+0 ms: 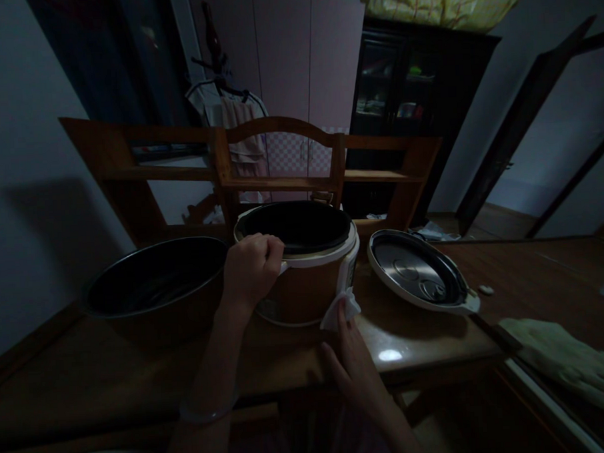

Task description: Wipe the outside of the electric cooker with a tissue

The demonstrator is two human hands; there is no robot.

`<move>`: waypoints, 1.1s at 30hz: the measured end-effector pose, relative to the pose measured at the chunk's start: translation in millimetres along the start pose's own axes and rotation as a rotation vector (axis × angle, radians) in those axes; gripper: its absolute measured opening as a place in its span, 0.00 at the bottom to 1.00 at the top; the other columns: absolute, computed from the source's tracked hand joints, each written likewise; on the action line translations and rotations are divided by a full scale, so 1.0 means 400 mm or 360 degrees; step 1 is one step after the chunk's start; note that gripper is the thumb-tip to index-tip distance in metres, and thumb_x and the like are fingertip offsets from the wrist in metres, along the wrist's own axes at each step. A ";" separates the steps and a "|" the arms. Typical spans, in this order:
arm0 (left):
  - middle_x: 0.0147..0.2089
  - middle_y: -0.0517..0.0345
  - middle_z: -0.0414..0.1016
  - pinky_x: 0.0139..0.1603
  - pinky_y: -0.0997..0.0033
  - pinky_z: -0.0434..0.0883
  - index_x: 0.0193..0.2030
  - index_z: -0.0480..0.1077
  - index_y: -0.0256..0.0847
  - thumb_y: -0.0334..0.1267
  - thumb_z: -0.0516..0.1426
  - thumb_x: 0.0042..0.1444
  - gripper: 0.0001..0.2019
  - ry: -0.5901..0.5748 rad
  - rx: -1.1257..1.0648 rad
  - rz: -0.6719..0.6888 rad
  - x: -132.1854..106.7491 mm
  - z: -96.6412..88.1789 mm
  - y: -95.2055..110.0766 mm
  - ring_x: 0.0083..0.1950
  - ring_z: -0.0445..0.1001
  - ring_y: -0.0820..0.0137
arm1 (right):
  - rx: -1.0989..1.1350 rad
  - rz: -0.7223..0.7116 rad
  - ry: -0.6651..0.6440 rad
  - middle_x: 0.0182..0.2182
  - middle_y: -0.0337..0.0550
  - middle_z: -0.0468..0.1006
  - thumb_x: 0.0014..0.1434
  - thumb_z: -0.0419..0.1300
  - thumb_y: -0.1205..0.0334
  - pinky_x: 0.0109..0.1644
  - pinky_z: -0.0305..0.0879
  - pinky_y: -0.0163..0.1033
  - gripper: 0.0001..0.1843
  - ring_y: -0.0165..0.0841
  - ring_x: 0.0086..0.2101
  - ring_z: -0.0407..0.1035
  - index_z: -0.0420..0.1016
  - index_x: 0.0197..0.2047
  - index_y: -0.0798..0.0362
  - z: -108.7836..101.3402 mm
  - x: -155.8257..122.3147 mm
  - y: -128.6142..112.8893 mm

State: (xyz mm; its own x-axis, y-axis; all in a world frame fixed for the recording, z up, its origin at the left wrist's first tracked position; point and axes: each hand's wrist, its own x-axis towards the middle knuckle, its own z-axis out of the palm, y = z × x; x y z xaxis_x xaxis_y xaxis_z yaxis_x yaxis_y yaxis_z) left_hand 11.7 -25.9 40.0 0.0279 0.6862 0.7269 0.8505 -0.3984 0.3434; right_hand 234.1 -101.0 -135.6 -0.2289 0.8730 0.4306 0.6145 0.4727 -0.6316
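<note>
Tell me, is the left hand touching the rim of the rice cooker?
Touching. The head view shows the left hand closed over the near rim of the rice cooker, fingers curled onto its edge with no gap.

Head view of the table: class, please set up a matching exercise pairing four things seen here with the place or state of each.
Things:
1. rice cooker
2. lid
3. metal bowl
4. white cloth

Places or states:
A. lying upturned, right of the cooker
B. pressed to the cooker's side by the right hand
C. open, rim gripped by the left hand
D. standing left of the cooker

Pairs: 1-C, 2-A, 3-D, 4-B
</note>
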 end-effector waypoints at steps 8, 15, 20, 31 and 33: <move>0.34 0.51 0.80 0.42 0.64 0.67 0.33 0.78 0.39 0.40 0.44 0.66 0.22 -0.0002 0.0021 -0.0001 0.001 -0.004 0.002 0.39 0.77 0.64 | 0.0184 0.0122 -0.0103 0.76 0.45 0.40 0.72 0.51 0.53 0.74 0.46 0.57 0.43 0.40 0.73 0.36 0.25 0.77 0.46 -0.028 -0.022 -0.003; 0.35 0.50 0.80 0.42 0.63 0.66 0.34 0.78 0.39 0.40 0.44 0.67 0.22 -0.0005 0.0030 0.0000 -0.001 -0.001 -0.004 0.40 0.78 0.63 | 0.0538 0.0340 0.0088 0.76 0.42 0.34 0.72 0.52 0.46 0.75 0.37 0.61 0.45 0.40 0.73 0.29 0.24 0.77 0.43 -0.048 -0.009 -0.022; 0.35 0.50 0.80 0.42 0.63 0.66 0.33 0.78 0.39 0.40 0.45 0.67 0.22 -0.0010 -0.0006 -0.0010 -0.002 -0.003 -0.002 0.40 0.78 0.63 | 0.0584 0.0286 0.0169 0.76 0.38 0.31 0.72 0.52 0.46 0.75 0.35 0.61 0.44 0.40 0.73 0.28 0.25 0.77 0.42 -0.060 0.016 -0.049; 0.35 0.50 0.80 0.42 0.64 0.66 0.34 0.78 0.38 0.40 0.45 0.67 0.22 -0.0011 -0.0001 -0.0011 -0.001 -0.003 0.000 0.39 0.78 0.64 | 0.0256 -0.0016 0.0263 0.76 0.44 0.34 0.71 0.53 0.50 0.75 0.43 0.58 0.46 0.43 0.74 0.32 0.24 0.77 0.47 -0.070 0.095 -0.099; 0.35 0.50 0.80 0.42 0.64 0.66 0.34 0.78 0.38 0.40 0.45 0.67 0.22 -0.0012 0.0001 -0.0010 -0.001 -0.002 0.000 0.39 0.78 0.64 | 0.0191 -0.0041 0.0247 0.76 0.45 0.35 0.72 0.53 0.51 0.75 0.44 0.58 0.45 0.44 0.74 0.33 0.24 0.77 0.47 -0.067 0.105 -0.101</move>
State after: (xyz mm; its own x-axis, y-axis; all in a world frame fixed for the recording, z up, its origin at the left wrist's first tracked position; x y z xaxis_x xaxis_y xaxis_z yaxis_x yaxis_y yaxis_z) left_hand 11.1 -26.8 40.3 0.0266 0.6934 0.7201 0.8511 -0.3935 0.3475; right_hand 219.9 -86.6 -74.6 -0.1184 0.8358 0.5362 0.5134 0.5137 -0.6874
